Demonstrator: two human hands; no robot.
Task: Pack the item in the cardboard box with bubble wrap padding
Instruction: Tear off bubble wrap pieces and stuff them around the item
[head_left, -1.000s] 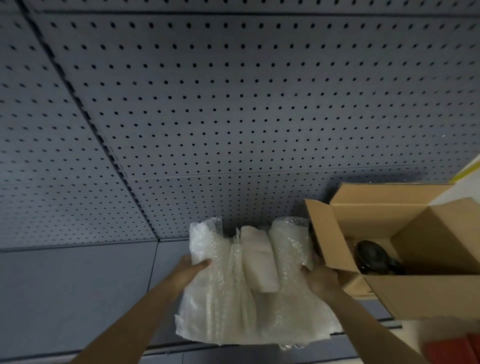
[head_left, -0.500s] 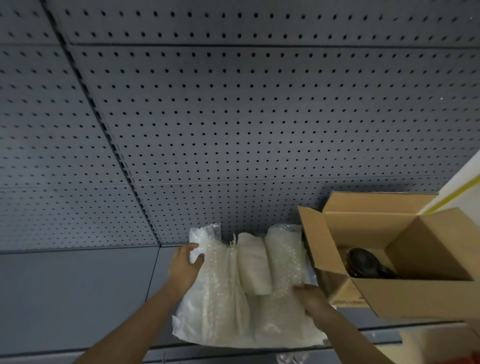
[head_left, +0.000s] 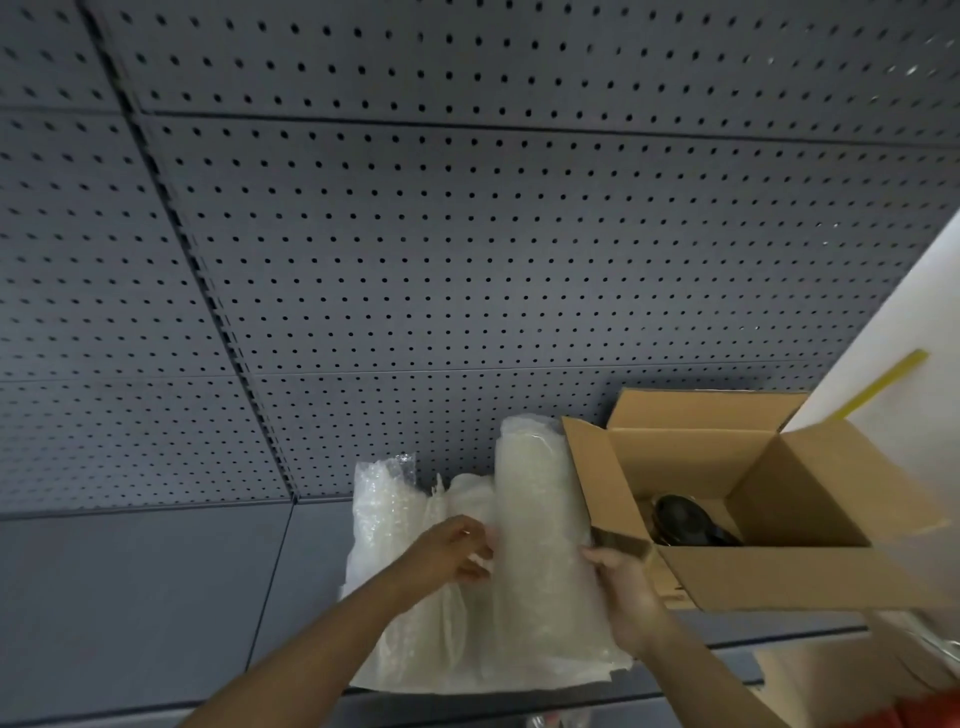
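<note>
cardboard box (head_left: 727, 577) touching bubble wrap (head_left: 535, 519)

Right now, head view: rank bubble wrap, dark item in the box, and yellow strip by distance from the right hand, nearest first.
1. bubble wrap: held by the right hand, on its left side.
2. dark item: inside the open cardboard box, up and to the right of the hand.
3. yellow strip: on the white panel beyond the box, farthest.

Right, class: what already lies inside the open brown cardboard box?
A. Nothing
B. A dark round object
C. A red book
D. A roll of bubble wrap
B: a dark round object sits on the floor of the open brown cardboard box, while both hands hold the clear bubble wrap outside it.
</note>
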